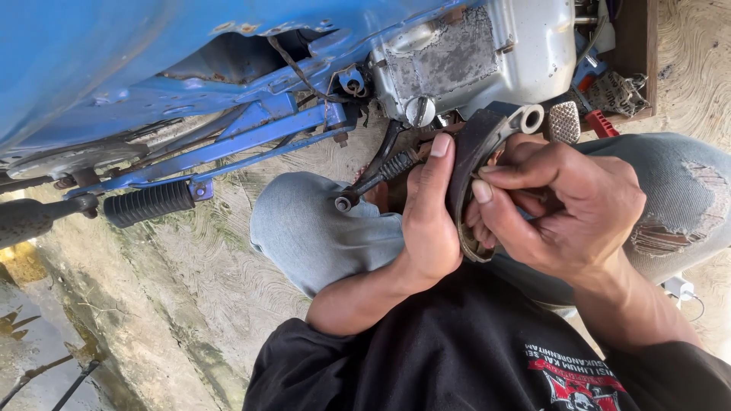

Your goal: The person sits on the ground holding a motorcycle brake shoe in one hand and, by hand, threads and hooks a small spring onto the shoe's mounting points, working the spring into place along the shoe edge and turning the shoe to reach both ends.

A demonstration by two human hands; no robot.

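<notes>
A person's two bare hands close around a curved brake shoe (474,164) held in front of the chest, between the raised knees. The left hand (428,221) wraps the outer side of the shoe, fingers extended along its dark, worn lining, one fingertip near the top of the arc. The right hand (563,205) grips from the other side, thumb and forefinger pinched against the shoe's inner edge, the remaining fingers curled behind it; what lies under them cannot be made out. The shoe is a half-moon of grey metal with a round eyelet (529,119) at its upper end and a dusty, rust-tinged inner face.

Just above the hands sits the silver engine casing (464,61) of a blue motorcycle (114,53), its paint flaked and scuffed. A black lever with a spring-wrapped stem (377,179) hangs beside the left hand, and a ribbed rubber footpeg (148,204) juts from the blue frame farther left. A chequered metal pedal (564,122) shows near the shoe's eyelet. The person wears torn pale jeans (670,205) and a black printed shirt (472,358), crouched over rough concrete ground (190,304).
</notes>
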